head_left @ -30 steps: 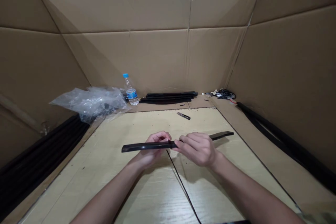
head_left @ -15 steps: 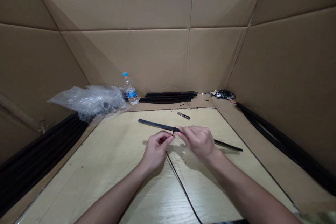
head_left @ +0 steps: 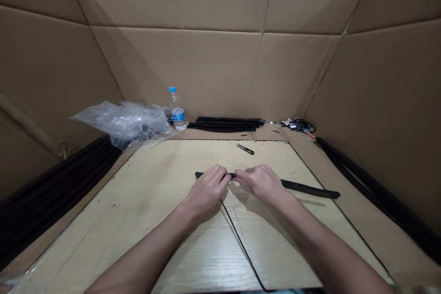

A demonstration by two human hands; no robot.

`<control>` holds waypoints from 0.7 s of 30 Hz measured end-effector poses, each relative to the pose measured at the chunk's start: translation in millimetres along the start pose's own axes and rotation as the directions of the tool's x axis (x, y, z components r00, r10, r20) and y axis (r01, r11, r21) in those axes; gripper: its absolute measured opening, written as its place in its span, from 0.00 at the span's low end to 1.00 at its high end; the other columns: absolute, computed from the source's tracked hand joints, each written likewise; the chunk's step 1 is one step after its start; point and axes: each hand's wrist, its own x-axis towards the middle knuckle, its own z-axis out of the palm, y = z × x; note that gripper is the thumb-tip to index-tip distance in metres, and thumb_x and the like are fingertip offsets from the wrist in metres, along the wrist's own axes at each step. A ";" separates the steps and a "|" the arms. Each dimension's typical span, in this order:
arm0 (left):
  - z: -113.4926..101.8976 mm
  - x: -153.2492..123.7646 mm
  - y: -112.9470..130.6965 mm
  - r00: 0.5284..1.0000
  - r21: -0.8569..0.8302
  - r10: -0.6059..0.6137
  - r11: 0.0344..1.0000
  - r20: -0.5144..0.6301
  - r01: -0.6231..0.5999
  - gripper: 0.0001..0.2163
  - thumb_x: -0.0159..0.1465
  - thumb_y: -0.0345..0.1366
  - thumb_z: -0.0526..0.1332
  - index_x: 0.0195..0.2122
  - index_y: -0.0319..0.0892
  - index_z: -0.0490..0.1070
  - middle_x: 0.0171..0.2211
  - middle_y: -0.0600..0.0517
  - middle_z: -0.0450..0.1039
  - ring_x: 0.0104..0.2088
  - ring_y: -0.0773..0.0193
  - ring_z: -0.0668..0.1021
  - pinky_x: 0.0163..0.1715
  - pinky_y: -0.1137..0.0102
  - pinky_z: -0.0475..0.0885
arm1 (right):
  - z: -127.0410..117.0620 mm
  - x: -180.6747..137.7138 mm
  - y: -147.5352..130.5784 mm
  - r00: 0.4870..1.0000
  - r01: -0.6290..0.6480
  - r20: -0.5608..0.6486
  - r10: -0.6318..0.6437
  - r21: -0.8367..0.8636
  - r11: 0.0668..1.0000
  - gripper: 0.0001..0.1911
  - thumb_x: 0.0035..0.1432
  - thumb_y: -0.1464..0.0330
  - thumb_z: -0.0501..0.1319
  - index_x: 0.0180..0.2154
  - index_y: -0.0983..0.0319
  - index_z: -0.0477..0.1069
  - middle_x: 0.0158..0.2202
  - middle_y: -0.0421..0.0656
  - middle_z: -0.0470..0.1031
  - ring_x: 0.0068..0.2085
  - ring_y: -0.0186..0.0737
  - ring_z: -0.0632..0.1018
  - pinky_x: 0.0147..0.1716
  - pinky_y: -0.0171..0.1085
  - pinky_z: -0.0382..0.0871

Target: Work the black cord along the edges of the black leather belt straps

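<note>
Your left hand (head_left: 208, 188) and right hand (head_left: 262, 183) pinch the black strip (head_left: 306, 188), lying flat on the wooden board (head_left: 155, 202); keep fingertips close together and the strip level.

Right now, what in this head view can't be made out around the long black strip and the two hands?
- Middle of the long black strip: covered by the left hand and right hand.
- Grip on it: fingertips curl out of sight.
- Small metal tool: too small to identify.
- Clear plastic bag: contents obscured by crinkled film.
</note>
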 end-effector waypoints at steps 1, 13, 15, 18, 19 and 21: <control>0.0 -0.1 -0.3 1.000 0.016 0.016 1.000 -0.006 -0.016 0.10 0.66 0.26 0.49 0.34 0.37 0.69 0.30 0.47 0.68 0.31 0.59 0.68 0.31 0.67 0.67 | -0.4 0.3 -0.2 1.000 0.010 0.009 -0.010 0.001 1.000 0.12 0.65 0.61 0.53 0.35 0.56 0.73 0.22 0.38 0.77 0.20 0.34 0.69 0.22 0.36 0.40; -0.7 -2.0 -7.5 0.999 -0.087 -0.011 0.996 -0.043 0.007 0.10 0.67 0.27 0.50 0.34 0.37 0.71 0.29 0.48 0.68 0.31 0.61 0.68 0.30 0.69 0.64 | 10.7 -1.7 0.2 0.988 0.143 -0.074 -0.139 0.060 0.988 0.13 0.65 0.63 0.53 0.34 0.59 0.73 0.18 0.37 0.72 0.18 0.32 0.66 0.22 0.35 0.42; -0.2 -1.6 -8.2 0.996 -0.156 -0.078 0.985 -0.038 0.071 0.11 0.67 0.27 0.50 0.34 0.37 0.71 0.29 0.48 0.68 0.31 0.61 0.68 0.30 0.69 0.65 | 13.5 -2.9 0.5 0.978 0.172 -0.127 -0.165 0.048 0.984 0.13 0.66 0.62 0.52 0.34 0.59 0.73 0.19 0.37 0.73 0.18 0.31 0.66 0.22 0.35 0.42; -1.6 0.4 -9.6 0.972 -0.340 -0.236 0.915 -0.013 0.217 0.10 0.66 0.27 0.52 0.33 0.38 0.73 0.29 0.49 0.68 0.31 0.63 0.71 0.30 0.71 0.67 | 17.5 -4.6 0.4 0.961 0.192 -0.205 -0.185 0.015 0.981 0.15 0.66 0.62 0.51 0.34 0.60 0.72 0.18 0.38 0.73 0.18 0.31 0.67 0.21 0.35 0.43; -2.7 1.3 -10.3 0.956 -0.402 -0.295 0.874 0.005 0.272 0.10 0.65 0.27 0.53 0.32 0.39 0.73 0.28 0.49 0.69 0.30 0.64 0.72 0.30 0.72 0.67 | 18.6 -5.0 0.2 0.955 0.194 -0.232 -0.187 0.011 0.981 0.15 0.67 0.61 0.51 0.34 0.60 0.72 0.18 0.38 0.73 0.18 0.31 0.67 0.21 0.34 0.43; -5.6 3.3 -11.4 0.915 -0.491 -0.400 0.788 0.049 0.371 0.09 0.63 0.27 0.56 0.30 0.39 0.75 0.27 0.50 0.70 0.28 0.66 0.73 0.29 0.73 0.67 | 20.0 -5.9 -0.4 0.941 0.203 -0.277 -0.193 0.010 0.979 0.15 0.67 0.61 0.51 0.35 0.61 0.72 0.19 0.39 0.74 0.19 0.31 0.69 0.21 0.34 0.45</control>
